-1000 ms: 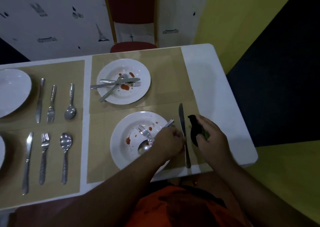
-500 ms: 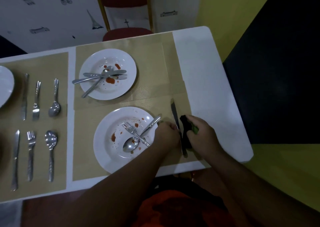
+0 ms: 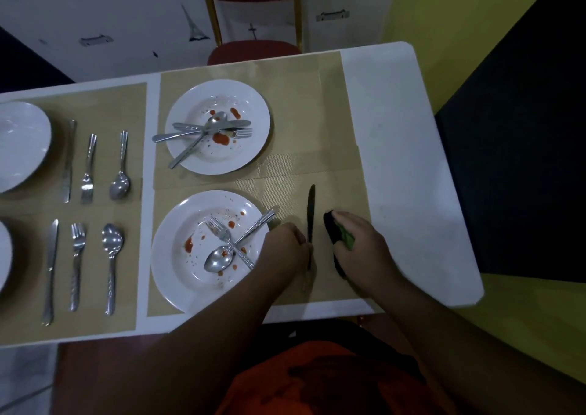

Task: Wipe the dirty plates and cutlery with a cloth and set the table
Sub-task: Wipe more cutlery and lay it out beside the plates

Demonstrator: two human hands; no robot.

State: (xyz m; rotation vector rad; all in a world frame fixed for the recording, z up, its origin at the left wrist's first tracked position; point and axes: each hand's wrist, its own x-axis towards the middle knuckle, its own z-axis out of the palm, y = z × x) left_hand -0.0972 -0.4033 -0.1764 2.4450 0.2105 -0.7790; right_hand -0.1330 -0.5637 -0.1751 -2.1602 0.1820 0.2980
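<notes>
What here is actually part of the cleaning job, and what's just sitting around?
In the job: cloth in the right hand; knife at the left hand; near dirty plate with fork and spoon; far dirty plate with piled cutlery.
Just there: laid cutlery at left; red chair.

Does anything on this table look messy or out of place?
Yes: the far plate and the near plate carry red sauce smears and crossed cutlery, unlike the straight cutlery rows on the left.
</notes>
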